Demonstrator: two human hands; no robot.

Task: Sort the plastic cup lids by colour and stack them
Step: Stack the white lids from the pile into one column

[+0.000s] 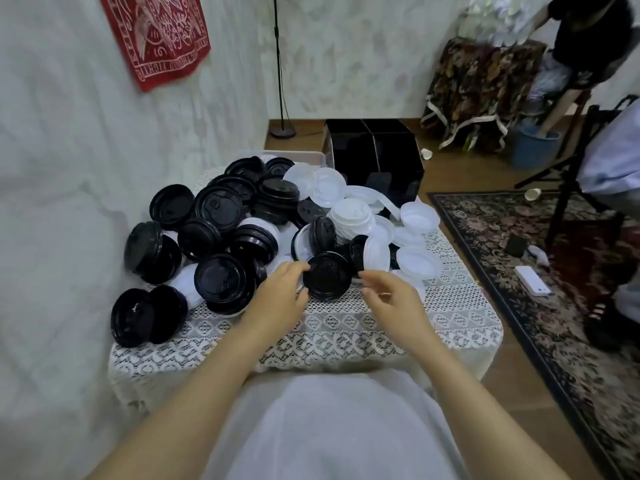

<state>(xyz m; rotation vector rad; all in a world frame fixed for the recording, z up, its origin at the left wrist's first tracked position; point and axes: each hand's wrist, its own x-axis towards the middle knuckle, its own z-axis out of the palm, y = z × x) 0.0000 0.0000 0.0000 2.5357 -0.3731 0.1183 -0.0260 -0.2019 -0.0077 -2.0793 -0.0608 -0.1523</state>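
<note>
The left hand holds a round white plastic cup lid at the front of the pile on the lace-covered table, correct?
No. The head view shows the left hand holding a round black plastic cup lid, not a white one, at the front of the pile on the lace-covered table.

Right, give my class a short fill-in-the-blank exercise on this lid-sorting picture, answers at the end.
1. The lid that the left hand holds by its edge is ___ in colour.
2. In the pile, the white lids lie mostly on the ___ side, as the person sees it.
3. The cloth hanging on the wall is ___.

Missing words: black; right; red.
</note>
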